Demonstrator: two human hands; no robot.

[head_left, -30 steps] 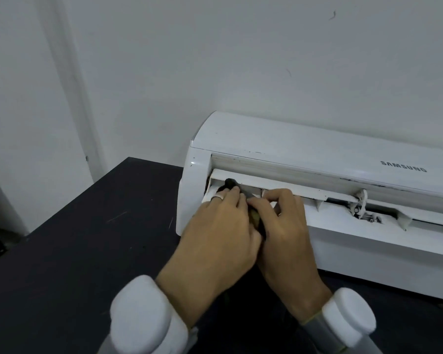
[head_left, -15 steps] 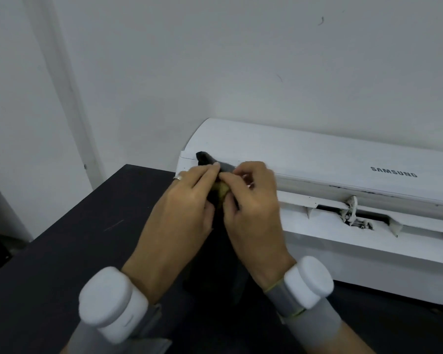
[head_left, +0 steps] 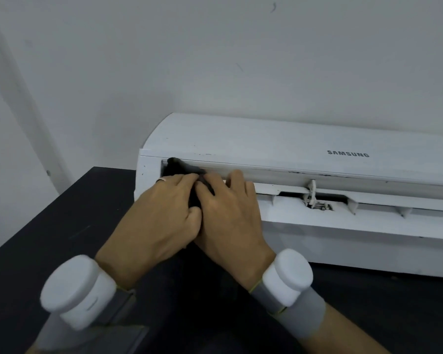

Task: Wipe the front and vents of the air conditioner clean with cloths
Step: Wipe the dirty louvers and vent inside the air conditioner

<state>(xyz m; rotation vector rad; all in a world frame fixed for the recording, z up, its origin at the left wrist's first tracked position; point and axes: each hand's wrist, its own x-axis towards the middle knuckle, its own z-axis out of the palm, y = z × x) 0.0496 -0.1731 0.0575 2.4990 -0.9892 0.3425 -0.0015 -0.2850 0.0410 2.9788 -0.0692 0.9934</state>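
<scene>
- Head view: the Samsung air conditioner (head_left: 292, 139) lies on the dark surface (head_left: 62, 238) with its back against the white wall (head_left: 215, 60). We judge this puts its front and vent opening up where both hands can reach them.
- The left grip (head_left: 161, 215) has its fingers curved over a wadded dark cloth (head_left: 175, 168) and pushes it into the far left corner of the vent slot (head_left: 169, 166), where the slot meets the end cap. That corner looks like a tight spot where dust would collect, which would explain the bunched cloth rather than a flat one.
- The right grip (head_left: 228, 213) touches the left one, thumb against thumb. Its index finger lies on the cloth and the other fingers lie nearly straight on the louvre flap (head_left: 368, 198). It presses rather than clasps, probably to steady the flap and back up the wad.
- We cannot tell whether either thumb pinches the cloth from below, because the hands hide it.
- Further right along the slot, a small white hinge clip (head_left: 312, 190) sits in a gap in the flap. The hands are well apart from it.
- A white wrist device (head_left: 72, 290) sits on the left forearm, and another white puck (head_left: 288, 274) on a grey band on the right.
- Judging from the cloth's place, the vent wipe is at its left end, with the long run to the right not yet covered.
</scene>
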